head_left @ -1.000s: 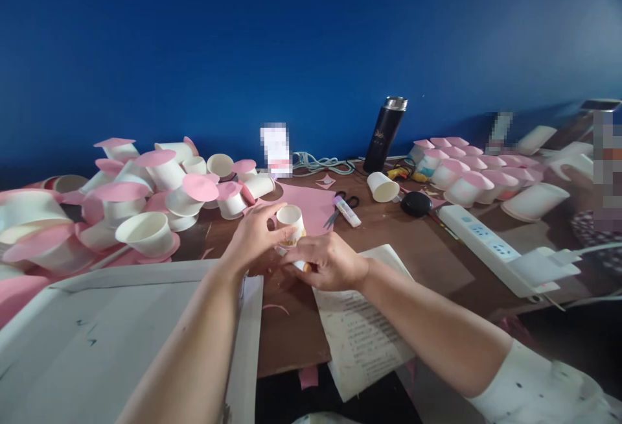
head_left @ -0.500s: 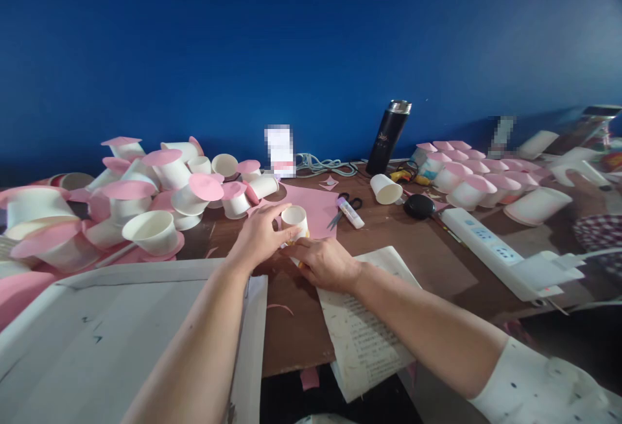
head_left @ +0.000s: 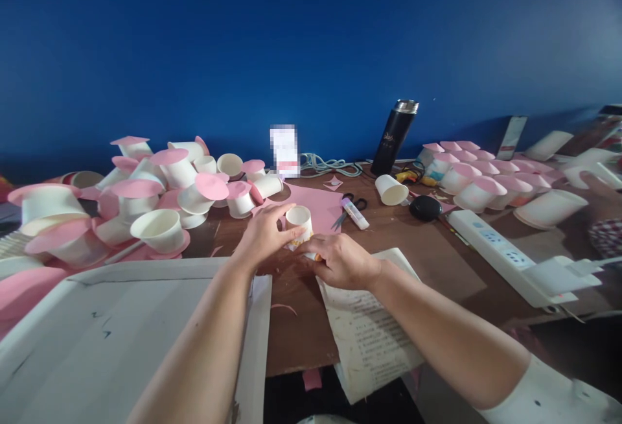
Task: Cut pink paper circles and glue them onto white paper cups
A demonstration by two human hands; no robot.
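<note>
Paper cup (head_left: 299, 220) held upright in the left hand (head_left: 265, 237) at the middle of the table (head_left: 296, 346), pale inside showing, with the right hand (head_left: 344, 262) curled at its near right around a small white-and-orange item (head_left: 315, 256), mostly hidden. Heaped to the left, white cups (head_left: 138, 205), many with pink discs (head_left: 210, 186); to the far right, rows of pink-topped cups (head_left: 479, 197) beside a black bottle (head_left: 393, 139).

Held cup (head_left: 297, 218) — partly hidden; printed sheet (head_left: 372, 330) — text blurred.
</note>
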